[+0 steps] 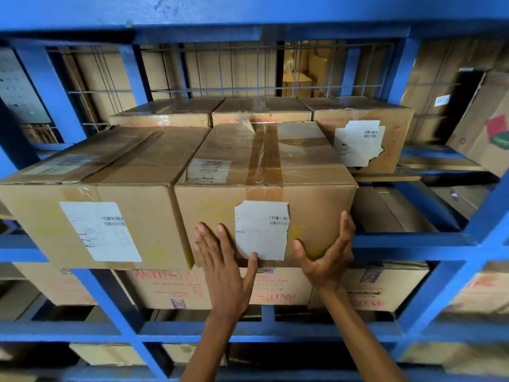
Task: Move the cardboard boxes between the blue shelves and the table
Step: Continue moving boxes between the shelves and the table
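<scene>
A taped cardboard box with a torn white label on its front stands at the front of the blue shelves, close against a similar box on its left. My left hand lies flat on the box's front face, fingers straight, thumb at the label's lower edge. At the box's lower right corner my right hand is spread, thumb on the front and fingers reaching up along the right side.
Three more boxes stand in a row behind the front two; the rightmost box carries a torn label. Printed boxes fill the level below. A wire grid backs the shelf. Free room lies right of the box.
</scene>
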Demonstrator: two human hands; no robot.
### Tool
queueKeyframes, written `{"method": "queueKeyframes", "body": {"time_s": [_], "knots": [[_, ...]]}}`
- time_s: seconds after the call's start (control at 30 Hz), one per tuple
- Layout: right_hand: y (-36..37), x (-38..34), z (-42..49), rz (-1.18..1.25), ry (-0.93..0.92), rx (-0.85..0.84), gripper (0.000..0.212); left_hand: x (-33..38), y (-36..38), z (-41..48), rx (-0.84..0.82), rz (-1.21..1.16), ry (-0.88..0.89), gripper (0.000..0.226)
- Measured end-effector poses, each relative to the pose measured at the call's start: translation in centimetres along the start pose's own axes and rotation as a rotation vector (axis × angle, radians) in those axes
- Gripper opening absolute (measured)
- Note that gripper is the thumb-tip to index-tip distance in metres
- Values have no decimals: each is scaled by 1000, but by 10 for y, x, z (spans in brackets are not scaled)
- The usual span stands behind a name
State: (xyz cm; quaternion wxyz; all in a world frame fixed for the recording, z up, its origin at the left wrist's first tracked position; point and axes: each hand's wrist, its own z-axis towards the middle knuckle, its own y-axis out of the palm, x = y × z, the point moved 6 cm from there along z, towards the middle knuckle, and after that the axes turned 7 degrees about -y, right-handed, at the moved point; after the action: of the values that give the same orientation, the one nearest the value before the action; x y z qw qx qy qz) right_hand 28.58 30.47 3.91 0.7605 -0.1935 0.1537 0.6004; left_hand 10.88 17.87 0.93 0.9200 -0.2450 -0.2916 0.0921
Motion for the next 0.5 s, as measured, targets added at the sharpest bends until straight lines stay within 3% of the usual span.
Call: {"method": "queueKeyframes", "body": {"time_s": [0.1, 0.3, 0.5], "knots": [[0, 0, -2, -20, 9, -5, 84, -1, -3, -3, 14, -5, -3, 91], [3, -33, 7, -248, -318, 56, 83, 7, -19, 15, 112, -33, 69, 86], [33, -36, 8, -446, -407, -11, 67, -1, -1, 33, 251, 26, 205, 67]]}}
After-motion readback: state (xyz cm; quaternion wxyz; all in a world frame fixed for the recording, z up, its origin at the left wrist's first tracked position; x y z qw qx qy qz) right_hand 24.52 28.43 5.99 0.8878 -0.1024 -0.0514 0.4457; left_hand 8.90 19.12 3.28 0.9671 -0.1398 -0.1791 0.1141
